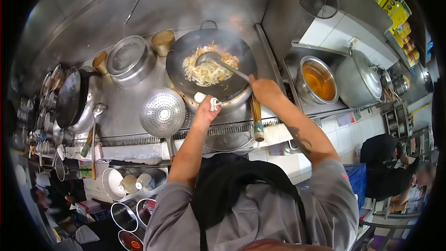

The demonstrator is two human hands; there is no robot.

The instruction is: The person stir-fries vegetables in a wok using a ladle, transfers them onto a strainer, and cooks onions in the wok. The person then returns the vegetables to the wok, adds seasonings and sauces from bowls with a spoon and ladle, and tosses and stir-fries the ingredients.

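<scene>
A black wok [179,72] sits on the burner, steam rising from pale and orange-brown strips of food [204,75] in it. My right hand [267,92] is closed round the handle of a metal ladle [234,70], whose bowl rests among the strips. At the wok's near rim, my left hand [206,110] grips a folded white cloth [214,104]; the part of the wok under it is hidden. Left of that hand lies a large perforated skimmer [162,111]. A bamboo brush [257,114] stands against the stove's front below my right hand.
A lidded metal pot [131,60] stands left of the wok. To the right are a pot of orange liquid [319,80] and a big lidded pot [362,79]. A long-handled ladle [95,125] leans at left. Other people [390,167] stand at both sides.
</scene>
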